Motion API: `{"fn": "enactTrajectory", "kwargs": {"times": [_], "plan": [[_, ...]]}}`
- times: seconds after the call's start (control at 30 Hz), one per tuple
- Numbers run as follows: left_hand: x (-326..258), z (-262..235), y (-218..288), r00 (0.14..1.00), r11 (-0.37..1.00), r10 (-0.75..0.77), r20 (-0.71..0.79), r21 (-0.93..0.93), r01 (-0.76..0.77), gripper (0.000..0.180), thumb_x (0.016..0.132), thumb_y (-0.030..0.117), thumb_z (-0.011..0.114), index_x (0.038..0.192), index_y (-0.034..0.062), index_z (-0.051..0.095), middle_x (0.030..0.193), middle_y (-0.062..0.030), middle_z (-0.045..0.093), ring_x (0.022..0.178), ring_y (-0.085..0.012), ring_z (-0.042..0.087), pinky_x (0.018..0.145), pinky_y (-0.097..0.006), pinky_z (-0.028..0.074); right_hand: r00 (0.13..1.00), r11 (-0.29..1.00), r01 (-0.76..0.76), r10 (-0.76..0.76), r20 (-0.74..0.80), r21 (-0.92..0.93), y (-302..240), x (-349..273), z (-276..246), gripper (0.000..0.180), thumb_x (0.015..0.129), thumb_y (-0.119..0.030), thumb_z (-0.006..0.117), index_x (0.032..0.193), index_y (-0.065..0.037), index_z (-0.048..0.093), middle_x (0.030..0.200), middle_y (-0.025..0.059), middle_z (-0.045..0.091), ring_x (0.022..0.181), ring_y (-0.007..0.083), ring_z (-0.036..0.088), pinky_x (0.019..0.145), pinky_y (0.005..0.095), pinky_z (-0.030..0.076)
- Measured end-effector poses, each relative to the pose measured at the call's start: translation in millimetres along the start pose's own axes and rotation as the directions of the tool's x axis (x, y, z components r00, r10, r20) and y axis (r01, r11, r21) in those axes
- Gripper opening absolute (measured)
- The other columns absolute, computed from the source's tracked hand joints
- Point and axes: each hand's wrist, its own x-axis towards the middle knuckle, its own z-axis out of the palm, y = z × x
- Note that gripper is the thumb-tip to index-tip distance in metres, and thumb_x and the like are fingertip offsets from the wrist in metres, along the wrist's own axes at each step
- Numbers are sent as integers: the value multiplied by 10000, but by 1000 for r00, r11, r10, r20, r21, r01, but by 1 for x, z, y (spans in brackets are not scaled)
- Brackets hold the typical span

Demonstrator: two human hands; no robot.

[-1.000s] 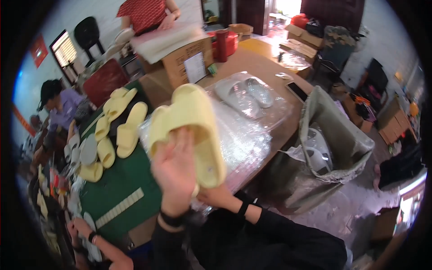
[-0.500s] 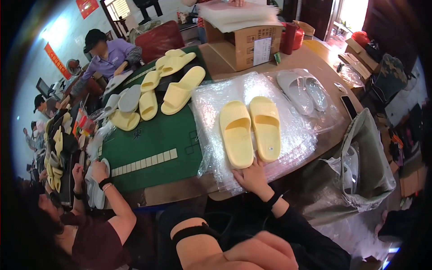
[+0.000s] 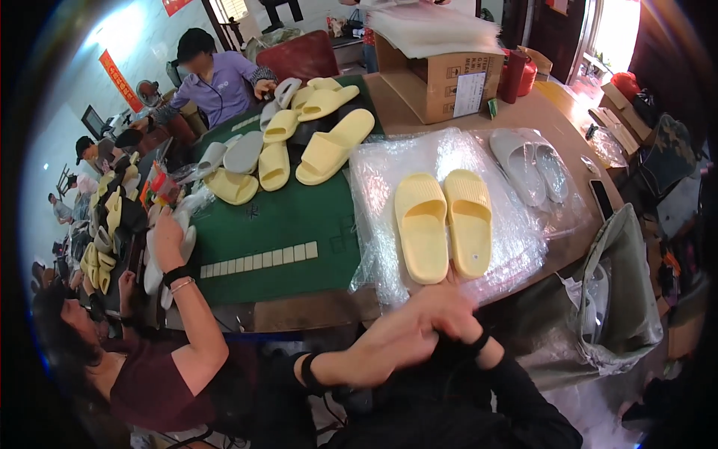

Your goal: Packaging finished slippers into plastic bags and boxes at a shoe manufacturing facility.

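A pair of yellow slide slippers (image 3: 423, 243) lies side by side on a stack of clear plastic bags (image 3: 374, 217), toes pointing away from me. My right hand (image 3: 453, 308) is just below the slippers' heels, at the front edge of the bags. Across it, from the left, comes my left hand (image 3: 400, 340), overlapping it near the wrist. Both hands are smeared by motion and their fingers partly hide one another, so I cannot make out whether anything is in them. A grey pair of slippers (image 3: 529, 168) lies in clear plastic at the right of the stack.
Several yellow and grey slippers (image 3: 273, 165) are heaped on the green mat (image 3: 262, 224). A co-worker (image 3: 168, 367) sits at my left, another (image 3: 217, 90) across the table. A carton (image 3: 460, 86) stands at the back, a phone (image 3: 600, 200) and a fabric-lined bin (image 3: 621, 299) at right.
My left hand has risen from the lower edge to cross my right hand. My right hand has moved off the left slipper's heel. The view has shifted left; the co-worker's raised hand moved.
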Motion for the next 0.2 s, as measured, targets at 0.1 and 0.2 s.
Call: {"fn": "enactTrajectory", "kwargs": {"times": [0.1, 0.2], "plan": [[-10, -74, -68, 986, 646, -156, -60, 749, 148, 398, 907, 85, 551, 1297, 44, 481, 1336, -124, 458, 1193, -245, 469, 1031, -342, 345, 936, 962, -19, -79, 343, 272, 22, 2, -32, 515, 787, -318, 674, 1252, -120, 572, 1351, 198, 463, 1292, 413, 352, 1109, 498, 234], [-31, -108, -98, 976, 233, -172, -133, 957, 171, 479, 895, 121, 584, 1352, 76, 447, 1430, -118, 395, 1254, -273, 442, 1066, -375, 316, 742, 818, -447, 113, 661, 362, -1, 29, -87, 572, 793, -321, 669, 1310, -124, 520, 1383, 210, 434, 1332, 399, 320, 1121, 488, 216]]}}
